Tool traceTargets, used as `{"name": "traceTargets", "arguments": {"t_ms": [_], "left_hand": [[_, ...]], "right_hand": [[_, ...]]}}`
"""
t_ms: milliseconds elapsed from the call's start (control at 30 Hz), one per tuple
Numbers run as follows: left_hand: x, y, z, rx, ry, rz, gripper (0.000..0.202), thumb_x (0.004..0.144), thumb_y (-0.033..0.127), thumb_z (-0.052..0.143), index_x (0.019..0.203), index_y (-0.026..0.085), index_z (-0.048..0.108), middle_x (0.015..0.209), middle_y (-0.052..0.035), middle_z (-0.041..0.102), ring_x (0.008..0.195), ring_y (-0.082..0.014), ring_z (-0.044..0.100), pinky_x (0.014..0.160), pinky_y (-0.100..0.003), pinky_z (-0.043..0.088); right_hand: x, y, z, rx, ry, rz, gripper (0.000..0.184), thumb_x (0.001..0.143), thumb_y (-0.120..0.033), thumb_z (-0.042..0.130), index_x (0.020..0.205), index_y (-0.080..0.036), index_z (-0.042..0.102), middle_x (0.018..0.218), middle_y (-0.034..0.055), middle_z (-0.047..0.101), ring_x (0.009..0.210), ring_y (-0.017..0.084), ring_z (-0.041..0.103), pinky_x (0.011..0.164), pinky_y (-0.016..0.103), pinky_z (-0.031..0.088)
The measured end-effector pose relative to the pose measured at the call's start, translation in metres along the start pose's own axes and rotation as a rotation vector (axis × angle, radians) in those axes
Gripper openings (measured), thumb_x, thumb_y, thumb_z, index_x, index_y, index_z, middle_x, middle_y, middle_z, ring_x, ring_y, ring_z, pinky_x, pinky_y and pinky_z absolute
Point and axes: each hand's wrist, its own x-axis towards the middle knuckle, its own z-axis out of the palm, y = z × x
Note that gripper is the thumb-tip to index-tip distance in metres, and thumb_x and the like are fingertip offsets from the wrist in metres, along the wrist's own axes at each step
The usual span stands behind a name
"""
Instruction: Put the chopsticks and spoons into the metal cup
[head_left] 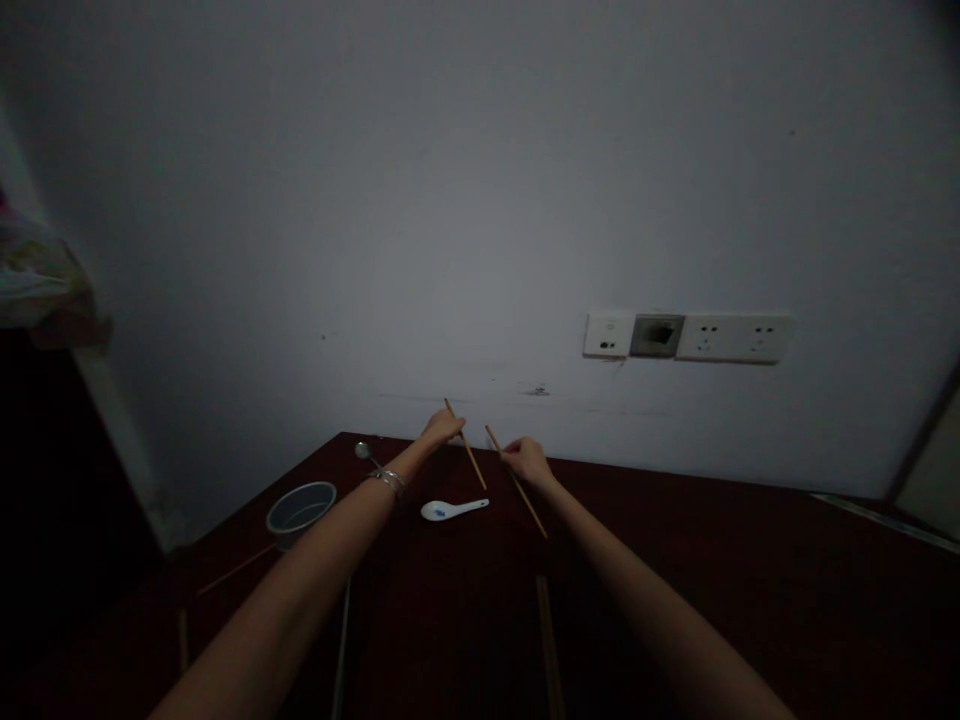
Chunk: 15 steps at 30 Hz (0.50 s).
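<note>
Near the wall, my left hand (pixel 444 427) pinches a wooden chopstick (pixel 472 461) that slants down to the right. My right hand (pixel 528 461) is closed on a second wooden chopstick (pixel 529 508), tilted the same way. Between my forearms lies a white ceramic spoon (pixel 442 511) with a blue mark in its bowl. Beyond my left wrist, which wears a bracelet, shows a metal spoon (pixel 362 450), its handle partly hidden by the arm. More chopsticks (pixel 549 645) lie closer to me, below my right hand.
A clear round container (pixel 300 508) stands left of my left forearm, with a thin stick (pixel 236 570) beside it. A long pale rod (pixel 342 650) lies on the dark red table (pixel 450 620). Behind is a wall with socket plates (pixel 731 339).
</note>
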Motion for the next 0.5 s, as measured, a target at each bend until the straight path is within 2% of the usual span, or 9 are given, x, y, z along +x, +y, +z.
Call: {"name": "traceTargets", "arguments": {"t_ms": [100,233,367,433,500], "left_hand": [[-0.014,0.023,-0.011,-0.059,-0.013,0.07,0.031,0.076,0.033,0.041,0.073,0.009,0.061,0.068,-0.0088,0.061,0.046,-0.011,0.051,0.041,-0.02,0.034],[-0.047,0.054,-0.016,-0.128,-0.065,0.166,0.029,0.073,0.033,0.042,0.069,0.01,0.059,0.055,-0.0014,0.052,0.037,-0.0069,0.04,0.037,-0.019,0.029],[-0.09,0.078,-0.009,-0.224,-0.165,0.292,0.023,0.07,0.03,0.044,0.063,0.012,0.057,0.046,0.0033,0.044,0.035,-0.0064,0.036,0.037,-0.019,0.027],[-0.112,0.085,-0.003,-0.301,-0.222,0.377,0.022,0.069,0.028,0.044,0.056,0.013,0.053,0.042,0.0044,0.04,0.034,-0.0062,0.034,0.037,-0.019,0.025],[-0.134,0.089,0.004,-0.393,-0.281,0.449,0.024,0.069,0.029,0.044,0.05,0.015,0.047,0.039,0.0052,0.037,0.034,-0.0055,0.032,0.036,-0.018,0.022]], "right_hand": [[-0.012,-0.001,-0.024,0.143,0.043,0.004,0.011,0.065,-0.019,0.06,0.069,-0.014,0.068,0.07,0.0064,0.068,0.07,0.018,0.063,0.061,0.022,0.043],[-0.032,-0.007,-0.053,0.351,0.076,0.048,0.016,0.071,-0.024,0.055,0.073,-0.012,0.066,0.066,0.0053,0.066,0.051,0.011,0.057,0.047,0.02,0.043],[-0.065,-0.015,-0.075,0.705,0.077,0.096,0.014,0.07,-0.026,0.058,0.073,-0.013,0.064,0.065,0.0035,0.064,0.045,0.006,0.052,0.043,0.017,0.042],[-0.085,-0.016,-0.084,0.929,0.056,0.131,0.012,0.066,-0.023,0.063,0.072,-0.013,0.063,0.061,0.002,0.062,0.046,0.006,0.052,0.044,0.016,0.042],[-0.105,-0.015,-0.092,1.046,0.032,0.149,0.012,0.064,-0.021,0.066,0.072,-0.013,0.064,0.059,0.0015,0.062,0.048,0.007,0.054,0.046,0.017,0.044]]}}
